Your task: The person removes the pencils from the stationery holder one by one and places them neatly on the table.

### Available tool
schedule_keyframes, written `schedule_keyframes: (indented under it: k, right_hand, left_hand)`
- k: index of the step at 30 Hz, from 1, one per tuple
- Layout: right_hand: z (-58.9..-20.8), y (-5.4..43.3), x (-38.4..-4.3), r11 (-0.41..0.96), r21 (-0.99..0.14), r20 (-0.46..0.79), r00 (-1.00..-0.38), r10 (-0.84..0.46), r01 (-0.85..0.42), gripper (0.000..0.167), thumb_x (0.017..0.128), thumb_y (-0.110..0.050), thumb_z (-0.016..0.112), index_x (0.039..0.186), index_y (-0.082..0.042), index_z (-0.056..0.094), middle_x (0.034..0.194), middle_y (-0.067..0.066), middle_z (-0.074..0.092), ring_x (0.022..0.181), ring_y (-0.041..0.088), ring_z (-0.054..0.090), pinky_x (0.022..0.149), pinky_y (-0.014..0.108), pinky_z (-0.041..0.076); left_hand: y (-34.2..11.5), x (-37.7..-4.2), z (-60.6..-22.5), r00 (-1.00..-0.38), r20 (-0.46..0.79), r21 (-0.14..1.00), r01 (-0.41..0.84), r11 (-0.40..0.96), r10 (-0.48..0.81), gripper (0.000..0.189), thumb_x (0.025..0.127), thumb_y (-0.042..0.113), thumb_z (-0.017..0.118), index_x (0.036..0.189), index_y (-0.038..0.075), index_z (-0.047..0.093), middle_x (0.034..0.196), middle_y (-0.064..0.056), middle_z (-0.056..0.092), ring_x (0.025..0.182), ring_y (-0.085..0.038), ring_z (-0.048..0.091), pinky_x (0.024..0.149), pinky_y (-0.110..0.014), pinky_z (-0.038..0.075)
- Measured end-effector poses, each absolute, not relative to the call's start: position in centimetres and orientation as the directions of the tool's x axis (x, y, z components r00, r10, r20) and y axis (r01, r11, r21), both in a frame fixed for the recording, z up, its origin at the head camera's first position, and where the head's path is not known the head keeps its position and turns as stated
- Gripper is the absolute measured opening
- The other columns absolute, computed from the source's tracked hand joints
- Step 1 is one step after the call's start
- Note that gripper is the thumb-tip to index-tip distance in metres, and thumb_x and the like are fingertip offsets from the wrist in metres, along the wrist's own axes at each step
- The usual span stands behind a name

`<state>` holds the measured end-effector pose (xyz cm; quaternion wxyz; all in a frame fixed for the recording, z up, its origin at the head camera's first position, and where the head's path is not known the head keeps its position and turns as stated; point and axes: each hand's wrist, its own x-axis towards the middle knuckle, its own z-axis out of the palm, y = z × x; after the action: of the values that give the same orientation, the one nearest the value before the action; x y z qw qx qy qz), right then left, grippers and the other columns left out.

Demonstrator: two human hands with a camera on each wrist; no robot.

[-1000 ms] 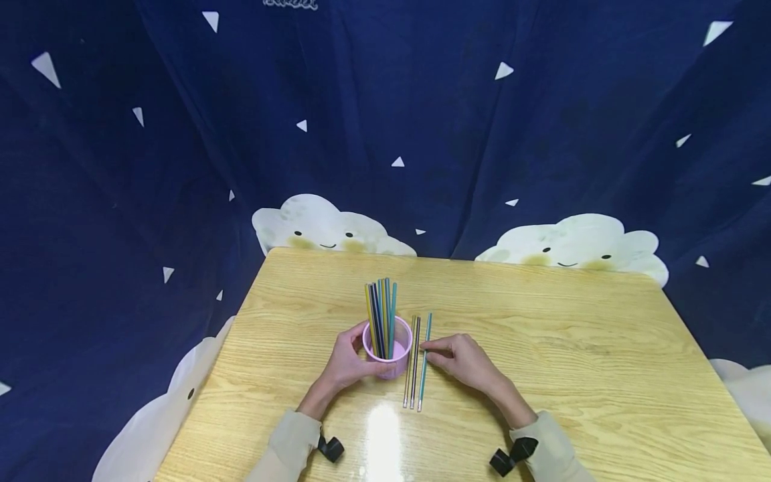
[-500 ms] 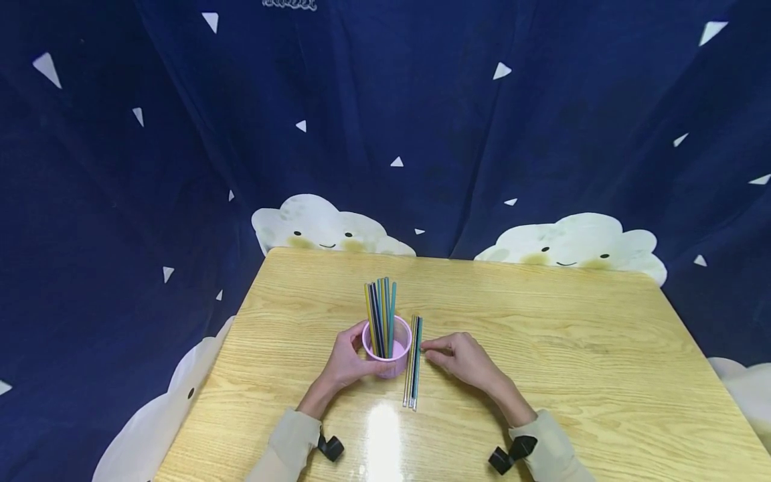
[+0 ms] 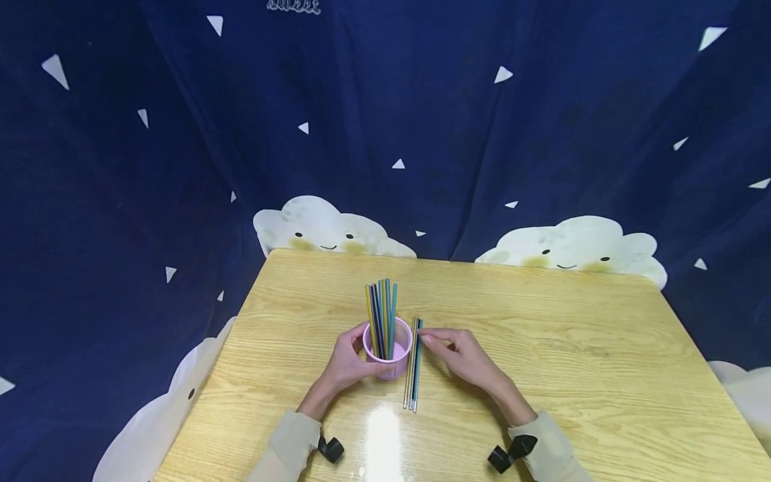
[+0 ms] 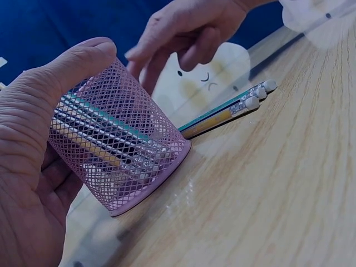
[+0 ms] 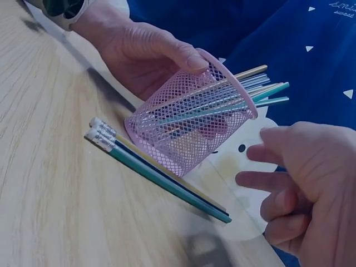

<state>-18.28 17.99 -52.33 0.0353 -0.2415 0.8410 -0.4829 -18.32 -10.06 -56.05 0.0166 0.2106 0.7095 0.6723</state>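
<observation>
The left hand (image 3: 348, 361) is clamped round the pink mesh cup (image 4: 122, 133), thumb on the near side by the rim, while the cup sits on the worktop (image 3: 542, 335). Inside the cup, a bunch of pencils (image 3: 382, 314) leans together against one side, eraser ends down. Just to the right of the cup lie three loose pencils (image 5: 167, 177), yellow, dark and teal, side by side with their eraser ends towards the person. The right hand (image 3: 460, 351), farther right of the cup, holds nothing: its fingers are apart and partly bent, near the far ends of the three; the right wrist view shows a gap there. Behind the cup hangs a dark blue curtain (image 3: 361, 80)

To handle this well, keep the cup planted on its base with a light, steady grip, since a squeeze or tilt could shift the bunch. Work with fingertips on the outer side of the teal pencil (image 5: 172, 186), the one farthest from the cup, and press gently, because thin pencils probably roll or fan out easily
</observation>
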Motion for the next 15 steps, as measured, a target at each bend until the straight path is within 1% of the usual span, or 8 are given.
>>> schedule_keyframes:
  k: [1,2,4,8,9,13,15]
  right_hand:
    - [-52.2,17.9,-18.3,0.411,-0.831,0.183,-0.882,-0.434,-0.375,0.032,0.108,-0.028,0.059,0.131,-0.01,0.073,0.132,0.008,0.072,0.089,0.014,0.065,0.064,0.024,0.056]
    - [-52.0,17.8,-18.3,0.408,-0.833,0.189,-0.884,-0.428,-0.375,0.032,0.108,-0.028,0.059,0.132,-0.012,0.073,0.134,0.006,0.071,0.093,0.015,0.066,0.064,0.024,0.056]
    - [-51.7,17.5,-18.3,0.393,-0.837,0.205,-0.883,-0.422,-0.381,0.031,0.108,-0.026,0.059,0.133,-0.014,0.073,0.136,0.005,0.07,0.104,0.015,0.067,0.067,0.024,0.058]
    - [-51.5,17.1,-18.4,0.349,-0.85,0.232,-0.874,-0.427,-0.396,0.031,0.107,-0.021,0.06,0.135,-0.015,0.072,0.14,0.004,0.067,0.124,0.019,0.064,0.076,0.024,0.059]
    - [-51.4,17.0,-18.4,0.342,-0.851,0.237,-0.872,-0.429,-0.399,0.031,0.107,-0.021,0.06,0.135,-0.015,0.071,0.141,0.004,0.067,0.127,0.021,0.063,0.076,0.024,0.059]
    - [-51.3,16.7,-18.4,0.319,-0.858,0.242,-0.865,-0.44,-0.403,0.032,0.107,-0.02,0.061,0.137,-0.016,0.071,0.143,0.006,0.065,0.128,0.025,0.062,0.071,0.024,0.058]
    - [-51.2,16.5,-18.5,0.313,-0.858,0.246,-0.86,-0.447,-0.407,0.032,0.107,-0.02,0.061,0.137,-0.017,0.071,0.144,0.006,0.065,0.127,0.025,0.062,0.066,0.024,0.057]
  left_hand:
    - [-10.1,-18.3,-56.0,-0.91,0.263,0.96,0.279,0.004,0.32,0.081,0.066,0.003,0.096,0.139,0.003,0.063,0.128,-0.013,0.071,0.118,-0.022,0.067,0.108,-0.029,0.051]
    - [-10.1,-18.3,-56.0,-0.909,0.267,0.959,0.282,0.001,0.32,0.08,0.066,0.003,0.095,0.139,0.003,0.063,0.128,-0.013,0.071,0.118,-0.022,0.066,0.108,-0.029,0.051]
    - [-10.1,-18.3,-56.0,-0.907,0.273,0.958,0.287,-0.006,0.319,0.08,0.066,0.003,0.095,0.139,0.003,0.063,0.128,-0.014,0.071,0.118,-0.022,0.066,0.107,-0.029,0.051]
    - [-10.2,-18.3,-56.1,-0.904,0.283,0.956,0.294,-0.013,0.321,0.079,0.067,0.003,0.095,0.139,0.003,0.062,0.128,-0.014,0.071,0.118,-0.023,0.067,0.107,-0.028,0.052]
    - [-10.2,-18.3,-56.1,-0.904,0.283,0.956,0.294,-0.015,0.322,0.079,0.067,0.003,0.095,0.139,0.003,0.063,0.128,-0.014,0.071,0.117,-0.023,0.067,0.107,-0.029,0.052]
    - [-10.2,-18.3,-56.1,-0.901,0.284,0.956,0.294,-0.02,0.327,0.077,0.067,0.003,0.095,0.138,0.003,0.063,0.127,-0.014,0.072,0.117,-0.023,0.067,0.107,-0.03,0.052]
    - [-10.2,-18.3,-56.1,-0.9,0.284,0.956,0.294,-0.023,0.329,0.077,0.067,0.003,0.095,0.138,0.002,0.063,0.128,-0.015,0.071,0.117,-0.023,0.068,0.107,-0.03,0.052]
